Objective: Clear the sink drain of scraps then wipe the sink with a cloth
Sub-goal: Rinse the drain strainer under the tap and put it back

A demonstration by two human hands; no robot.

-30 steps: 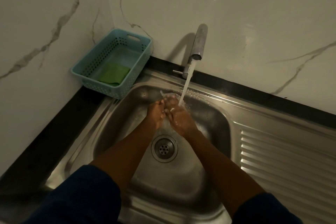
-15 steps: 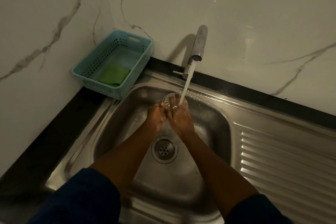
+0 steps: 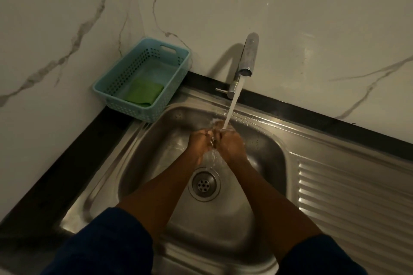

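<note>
Hands meet under the running water (image 3: 232, 105) mid-frame, left hand (image 3: 200, 142) and right hand (image 3: 231, 143) curled together; whether they hold anything, I cannot tell. Likely a rinse over the drain (image 3: 203, 184), which looks clear; next, fetch the green cloth (image 3: 144, 94) from the basket (image 3: 143, 116), upper left.

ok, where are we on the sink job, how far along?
Done, by the look of it: the drain shows open holes, no scraps visible. In hand: left hand and right hand meet under the running tap; whether they hold anything I cannot tell. Left: the wipe. The green cloth lies folded in the blue basket, untouched, and the sink is wet.
</note>
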